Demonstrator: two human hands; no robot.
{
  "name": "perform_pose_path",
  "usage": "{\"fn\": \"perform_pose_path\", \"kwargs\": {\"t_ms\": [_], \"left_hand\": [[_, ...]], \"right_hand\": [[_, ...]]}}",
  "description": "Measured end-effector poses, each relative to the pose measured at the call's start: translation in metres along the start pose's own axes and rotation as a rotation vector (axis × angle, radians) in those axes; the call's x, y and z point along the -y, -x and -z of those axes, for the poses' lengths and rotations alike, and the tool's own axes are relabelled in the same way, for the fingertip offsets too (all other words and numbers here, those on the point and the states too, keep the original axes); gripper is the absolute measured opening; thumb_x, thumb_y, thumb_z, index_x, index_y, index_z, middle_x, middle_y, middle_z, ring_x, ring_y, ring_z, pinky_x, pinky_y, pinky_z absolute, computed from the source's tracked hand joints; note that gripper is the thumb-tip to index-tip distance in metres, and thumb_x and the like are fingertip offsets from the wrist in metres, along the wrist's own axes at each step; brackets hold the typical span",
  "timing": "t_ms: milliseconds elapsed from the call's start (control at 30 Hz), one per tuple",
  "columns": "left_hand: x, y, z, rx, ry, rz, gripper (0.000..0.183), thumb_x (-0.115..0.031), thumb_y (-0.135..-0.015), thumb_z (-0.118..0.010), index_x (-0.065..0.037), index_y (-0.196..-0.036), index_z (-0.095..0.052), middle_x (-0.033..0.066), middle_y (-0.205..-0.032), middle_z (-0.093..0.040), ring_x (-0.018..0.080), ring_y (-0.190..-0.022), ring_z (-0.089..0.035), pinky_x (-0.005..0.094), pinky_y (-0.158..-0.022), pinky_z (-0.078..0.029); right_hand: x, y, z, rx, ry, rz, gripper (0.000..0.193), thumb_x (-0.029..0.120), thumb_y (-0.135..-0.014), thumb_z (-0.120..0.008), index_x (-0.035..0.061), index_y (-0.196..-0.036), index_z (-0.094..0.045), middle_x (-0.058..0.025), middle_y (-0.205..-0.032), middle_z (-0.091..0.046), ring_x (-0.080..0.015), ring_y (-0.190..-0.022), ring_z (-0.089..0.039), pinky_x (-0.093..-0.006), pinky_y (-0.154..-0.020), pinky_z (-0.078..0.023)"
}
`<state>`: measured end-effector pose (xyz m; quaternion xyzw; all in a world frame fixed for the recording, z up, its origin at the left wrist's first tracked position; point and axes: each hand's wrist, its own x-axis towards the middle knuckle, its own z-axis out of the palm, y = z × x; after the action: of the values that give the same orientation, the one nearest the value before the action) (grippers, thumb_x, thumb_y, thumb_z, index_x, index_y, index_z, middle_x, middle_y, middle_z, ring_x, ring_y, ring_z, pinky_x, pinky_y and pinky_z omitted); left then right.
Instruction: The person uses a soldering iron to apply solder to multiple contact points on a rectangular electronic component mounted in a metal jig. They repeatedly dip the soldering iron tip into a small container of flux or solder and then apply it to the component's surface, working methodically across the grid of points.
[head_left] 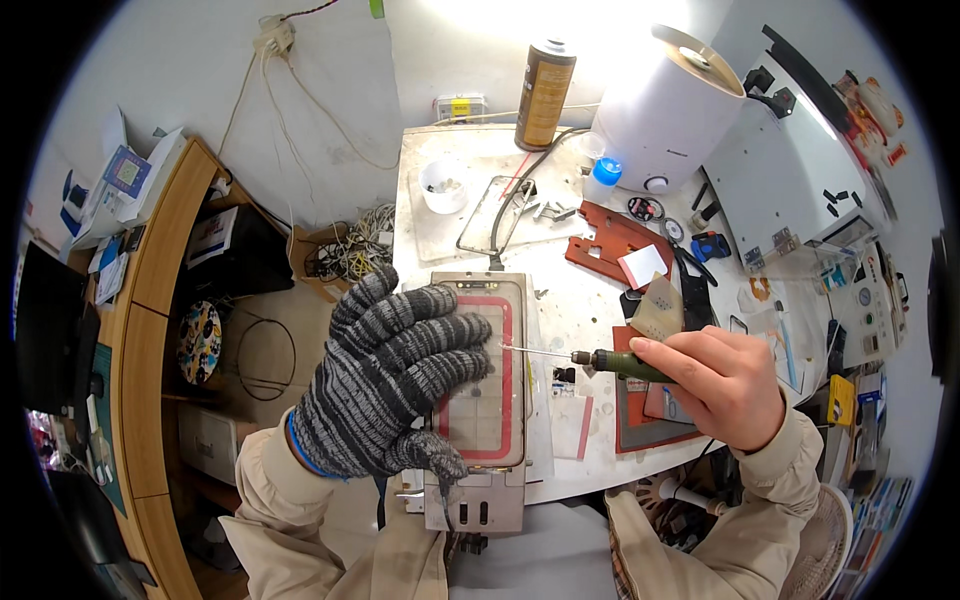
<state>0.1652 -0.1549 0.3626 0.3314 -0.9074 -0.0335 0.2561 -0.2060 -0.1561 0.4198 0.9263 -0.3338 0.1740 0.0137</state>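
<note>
My left hand (380,375), in a grey and black striped knitted glove, lies across the left side of a flat metal fixture (500,512). Its fingers are stretched out and reach over a clear rectangular panel (475,415) with a red border. From the right, my bare right hand (722,385) grips a green-handled rotary tool (622,364), fingers wrapped round the handle. The tool's long thin shaft (540,351) points left, its tip by the panel's right border, close to my gloved fingertips. Whether the tip touches the panel, I cannot tell.
Behind the fixture stand a white cup (443,200), a tall brown spray can (546,95) and a white humidifier (655,120). A black cable (512,190) runs to the fixture's far end. Red-brown trays (615,245) lie right. A wooden desk (150,370) stands left.
</note>
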Motion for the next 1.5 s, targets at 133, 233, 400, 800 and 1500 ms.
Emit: {"fn": "perform_pose_path", "kwargs": {"t_ms": [133, 233, 400, 800, 1500], "left_hand": [[0.001, -0.004, 0.002, -0.033, -0.004, -0.018, 0.091, -0.092, -0.090, -0.037, -0.017, -0.118, -0.080, 0.0110, -0.133, -0.069, 0.0366, -0.132, -0.057, 0.0620, -0.123, -0.028], [-0.001, -0.003, 0.004, -0.040, -0.079, -0.022, 0.089, -0.092, -0.089, -0.040, -0.018, -0.117, -0.081, 0.0116, -0.133, -0.066, 0.0366, -0.130, -0.055, 0.0629, -0.121, -0.030], [-0.006, -0.004, 0.012, -0.009, -0.091, -0.027, 0.080, -0.084, -0.087, -0.056, -0.014, -0.119, -0.079, 0.0139, -0.139, -0.064, 0.0385, -0.137, -0.052, 0.0627, -0.121, -0.029], [-0.004, -0.003, 0.007, -0.018, -0.116, -0.005, 0.082, -0.088, -0.092, -0.043, -0.019, -0.117, -0.081, 0.0129, -0.141, -0.064, 0.0375, -0.138, -0.051, 0.0595, -0.124, -0.026], [-0.011, -0.006, 0.012, -0.006, -0.125, 0.013, 0.081, -0.086, -0.096, -0.040, -0.019, -0.113, -0.082, 0.0125, -0.139, -0.065, 0.0368, -0.139, -0.050, 0.0583, -0.125, -0.024]], "right_hand": [[0.002, 0.001, -0.001, -0.011, 0.019, -0.003, 0.065, 0.000, -0.065, -0.078, 0.0121, -0.129, -0.076, -0.0021, -0.094, -0.073, -0.0198, -0.075, -0.068, -0.0323, -0.062, -0.058], [0.004, 0.002, -0.004, -0.034, 0.035, -0.029, 0.067, -0.002, -0.065, -0.077, 0.0124, -0.130, -0.076, -0.0025, -0.096, -0.074, -0.0201, -0.076, -0.069, -0.0326, -0.063, -0.058], [0.007, 0.002, -0.003, -0.019, 0.043, -0.073, 0.067, -0.003, -0.065, -0.076, 0.0132, -0.130, -0.076, -0.0036, -0.099, -0.075, -0.0207, -0.077, -0.069, -0.0329, -0.064, -0.058], [0.010, 0.005, -0.004, -0.027, 0.040, -0.078, 0.069, -0.004, -0.066, -0.074, 0.0150, -0.133, -0.075, -0.0030, -0.100, -0.076, -0.0207, -0.079, -0.071, -0.0331, -0.065, -0.059], [0.016, 0.007, -0.005, -0.018, 0.003, -0.129, 0.063, -0.001, -0.073, -0.080, 0.0144, -0.133, -0.074, -0.0038, -0.100, -0.076, -0.0219, -0.079, -0.071, -0.0340, -0.065, -0.060]]}}
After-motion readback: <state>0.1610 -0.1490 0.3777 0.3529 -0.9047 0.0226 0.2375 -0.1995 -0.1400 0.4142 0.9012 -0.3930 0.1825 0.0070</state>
